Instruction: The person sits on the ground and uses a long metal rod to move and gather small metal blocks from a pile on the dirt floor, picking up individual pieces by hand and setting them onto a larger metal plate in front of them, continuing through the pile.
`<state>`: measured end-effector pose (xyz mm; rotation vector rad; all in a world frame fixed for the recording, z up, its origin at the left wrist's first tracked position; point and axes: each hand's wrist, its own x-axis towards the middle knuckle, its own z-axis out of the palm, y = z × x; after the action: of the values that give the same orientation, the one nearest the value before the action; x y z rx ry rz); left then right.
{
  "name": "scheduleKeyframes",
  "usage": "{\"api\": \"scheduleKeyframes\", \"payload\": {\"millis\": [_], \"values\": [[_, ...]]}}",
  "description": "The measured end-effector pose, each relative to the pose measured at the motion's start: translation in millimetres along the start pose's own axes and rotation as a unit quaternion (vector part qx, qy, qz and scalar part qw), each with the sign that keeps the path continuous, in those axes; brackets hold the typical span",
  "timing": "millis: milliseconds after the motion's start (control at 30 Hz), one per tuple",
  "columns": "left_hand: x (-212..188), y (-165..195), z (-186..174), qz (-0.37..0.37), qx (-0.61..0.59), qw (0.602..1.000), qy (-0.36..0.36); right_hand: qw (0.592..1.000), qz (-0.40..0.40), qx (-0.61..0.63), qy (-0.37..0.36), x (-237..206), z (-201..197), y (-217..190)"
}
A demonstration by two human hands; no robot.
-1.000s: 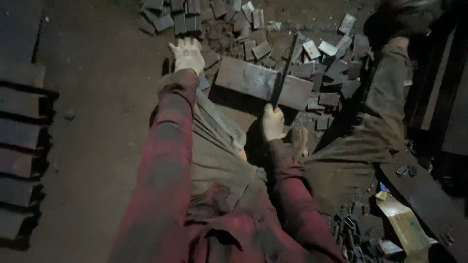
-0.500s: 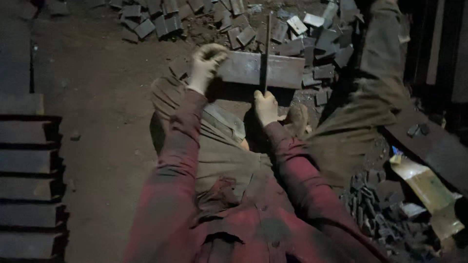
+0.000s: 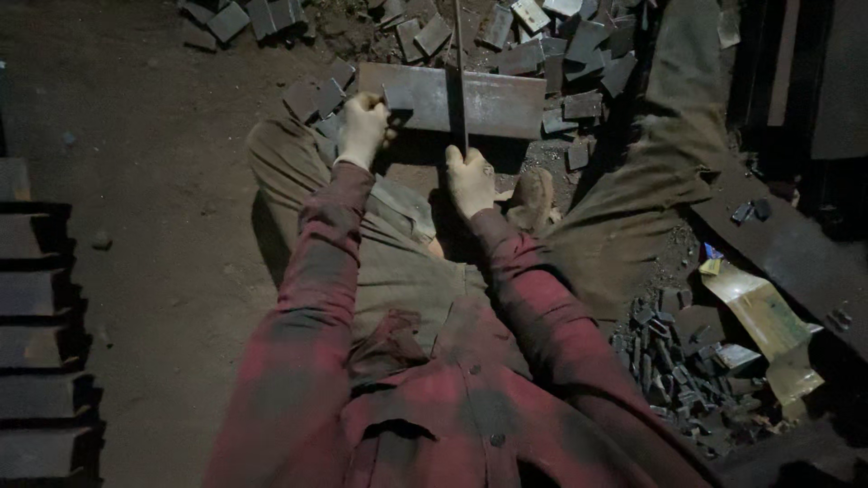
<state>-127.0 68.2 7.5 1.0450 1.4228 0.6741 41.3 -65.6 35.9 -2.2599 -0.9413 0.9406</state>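
- Left hand (image 3: 363, 126) clamps the near-left edge of a grey metal plate (image 3: 493, 101) lying at twelve o'clock.
- Right hand (image 3: 469, 177) grips a thin rod (image 3: 459, 72), top cut off.
- Scrap pieces (image 3: 579, 54) beyond, dim.

1. You are working in a dim scene; most of the frame sits in deep shade.
2. The light falls from above onto the middle and upper centre, brightest on your left hand (image 3: 363, 126), your right hand (image 3: 470, 179) and the flat metal plate (image 3: 493, 101).
3. The right edge and lower left corner sink into near black, so detail there is lost.
4. Your arms cast soft shadows onto the ground at centre left.
5. There is no glare; fine detail is grainy and slightly soft throughout.
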Motion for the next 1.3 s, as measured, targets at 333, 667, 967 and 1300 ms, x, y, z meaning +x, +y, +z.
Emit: {"api": "scheduleKeyframes", "payload": {"millis": [333,667,967,1300], "values": [[-16,27,9,-0.045,-0.079,0.993,-0.069,0.992,-0.089,0.076,-0.053,18,21,25],[2,7,25,0.261,0.258,0.924,0.106,0.846,-0.367,0.382,-0.058,15,-5,-2],[0,17,16,0.248,0.234,0.94,0.025,0.972,-0.11,0.205,-0.033,26,-8,0],[0,12,12,0.183,0.264,0.947,-0.003,0.964,-0.255,-0.033,0.063,23,18,14]]}}
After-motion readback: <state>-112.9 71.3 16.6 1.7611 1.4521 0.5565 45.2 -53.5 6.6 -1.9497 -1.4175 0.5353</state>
